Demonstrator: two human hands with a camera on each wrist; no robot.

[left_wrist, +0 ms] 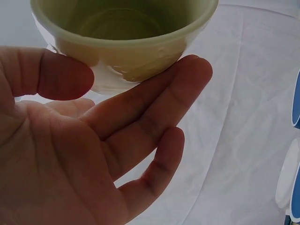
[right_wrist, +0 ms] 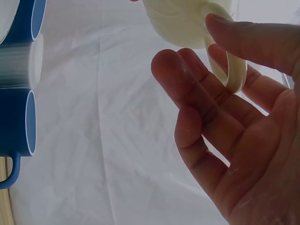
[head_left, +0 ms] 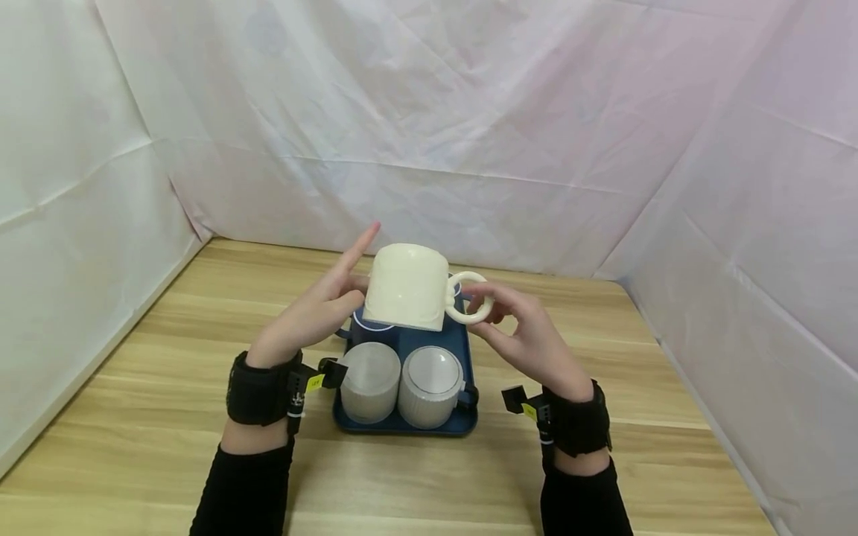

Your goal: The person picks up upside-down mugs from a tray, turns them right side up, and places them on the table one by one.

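Observation:
A cream mug (head_left: pixel 409 286) (left_wrist: pixel 126 42) (right_wrist: pixel 183 23) hangs in the air over a dark blue tray (head_left: pixel 402 430). Its round handle (head_left: pixel 469 298) (right_wrist: pixel 232 70) points right. My left hand (head_left: pixel 322 309) (left_wrist: pixel 136 84) holds the mug's left side between the thumb and the lower fingers, while the index finger sticks up past the mug. My right hand (head_left: pixel 492 305) (right_wrist: pixel 192 47) pinches the handle between the thumb and a finger, its other fingers spread loosely. In the left wrist view the mug's open mouth faces the camera.
On the tray stand two pale ribbed cups (head_left: pixel 430 385) at the front and blue mugs (head_left: pixel 372 327) (right_wrist: pixel 23 122) behind, partly hidden by the cream mug. The tray sits on a wooden table (head_left: pixel 167 417). White cloth walls (head_left: pixel 469 112) close in the left, back and right.

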